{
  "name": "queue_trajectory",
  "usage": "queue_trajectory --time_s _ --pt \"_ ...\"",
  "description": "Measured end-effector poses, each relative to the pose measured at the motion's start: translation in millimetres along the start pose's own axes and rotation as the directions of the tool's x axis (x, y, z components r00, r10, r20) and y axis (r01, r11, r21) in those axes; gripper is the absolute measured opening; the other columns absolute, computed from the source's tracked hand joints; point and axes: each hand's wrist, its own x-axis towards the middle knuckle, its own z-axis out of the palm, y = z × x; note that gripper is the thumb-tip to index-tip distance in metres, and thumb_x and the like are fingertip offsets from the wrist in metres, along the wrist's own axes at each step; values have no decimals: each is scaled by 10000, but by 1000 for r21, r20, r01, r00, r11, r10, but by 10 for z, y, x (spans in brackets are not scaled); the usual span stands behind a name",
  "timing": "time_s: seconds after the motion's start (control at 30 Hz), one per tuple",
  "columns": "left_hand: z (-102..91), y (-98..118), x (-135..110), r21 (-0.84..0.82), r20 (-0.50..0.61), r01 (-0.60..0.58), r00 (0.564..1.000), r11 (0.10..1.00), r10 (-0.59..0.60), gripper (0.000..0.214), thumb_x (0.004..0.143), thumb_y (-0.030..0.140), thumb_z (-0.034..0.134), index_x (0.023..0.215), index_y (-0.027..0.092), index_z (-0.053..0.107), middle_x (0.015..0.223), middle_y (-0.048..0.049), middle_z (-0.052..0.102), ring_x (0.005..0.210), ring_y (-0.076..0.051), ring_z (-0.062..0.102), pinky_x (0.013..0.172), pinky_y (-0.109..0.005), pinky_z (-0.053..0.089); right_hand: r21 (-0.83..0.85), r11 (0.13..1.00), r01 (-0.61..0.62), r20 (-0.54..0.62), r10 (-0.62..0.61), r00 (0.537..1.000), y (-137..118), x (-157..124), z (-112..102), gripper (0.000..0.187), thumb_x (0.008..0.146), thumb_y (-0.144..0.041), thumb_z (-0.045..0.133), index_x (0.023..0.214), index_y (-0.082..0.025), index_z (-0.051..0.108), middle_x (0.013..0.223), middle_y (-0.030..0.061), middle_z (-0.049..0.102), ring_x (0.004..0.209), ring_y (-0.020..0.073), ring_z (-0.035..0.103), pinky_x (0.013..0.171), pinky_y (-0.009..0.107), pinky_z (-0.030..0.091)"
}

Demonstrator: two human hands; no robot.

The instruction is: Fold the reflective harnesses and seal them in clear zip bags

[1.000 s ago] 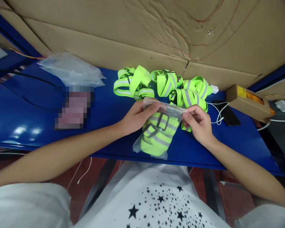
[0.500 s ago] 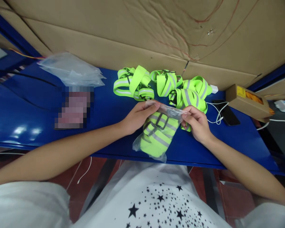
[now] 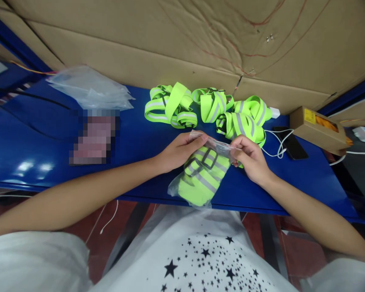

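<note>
Both hands pinch the top edge of a clear plastic bag (image 3: 175, 187) near the table's front edge. My left hand (image 3: 180, 151) grips its left corner between thumb and fingers. At the right corner, my right hand (image 3: 250, 157) is closed on the same edge. Inside the bag lies a folded neon-yellow reflective strap (image 3: 202, 182) with grey stripes and a dark buckle. Behind the hands sit several loose bundles of the same straps, among them a left bundle (image 3: 173, 106), a middle bundle (image 3: 212, 106) and a right bundle (image 3: 246, 121).
A stack of clear bags (image 3: 88, 90) lies at the back left of the blue table (image 3: 136, 182), with a blurred-out rectangular object (image 3: 94, 140) before it. On the right are a dark phone (image 3: 294, 147), a white cable (image 3: 280, 142) and a cardboard box (image 3: 316, 129). A cardboard wall (image 3: 124, 48) rises behind.
My right hand has shifted slightly left along the bag's top edge, closer to my left hand. The bag has tilted a little, and both hands keep hold of it.
</note>
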Motion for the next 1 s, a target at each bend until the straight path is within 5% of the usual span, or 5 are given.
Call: queue_trajectory --time_s 0.33,0.53,1.0 --pt "12 -26 3 99 57 -69 996 993 63 448 944 592 626 990 175 783 965 -67 766 904 -200 696 834 -288 521 -81 997 16 35 -13 999 -30 -11 27 104 861 -253 657 798 -215 583 601 -66 491 516 98 453 502 254 348" --pt "-11 5 -4 111 187 -83 980 990 61 409 810 459 811 1067 150 737 1015 -69 761 908 -204 700 798 -285 530 -92 996 11 70 -5 998 -43 -13 31 100 876 -264 638 807 -208 590 609 -60 497 533 101 453 527 261 342" --pt "12 -40 9 77 261 -75 964 994 53 304 866 327 764 1100 138 719 1045 -60 774 946 -183 723 851 -288 539 -68 997 -46 114 54 992 -72 -4 42 82 836 -238 631 777 -204 585 579 -69 486 501 94 438 497 261 310"
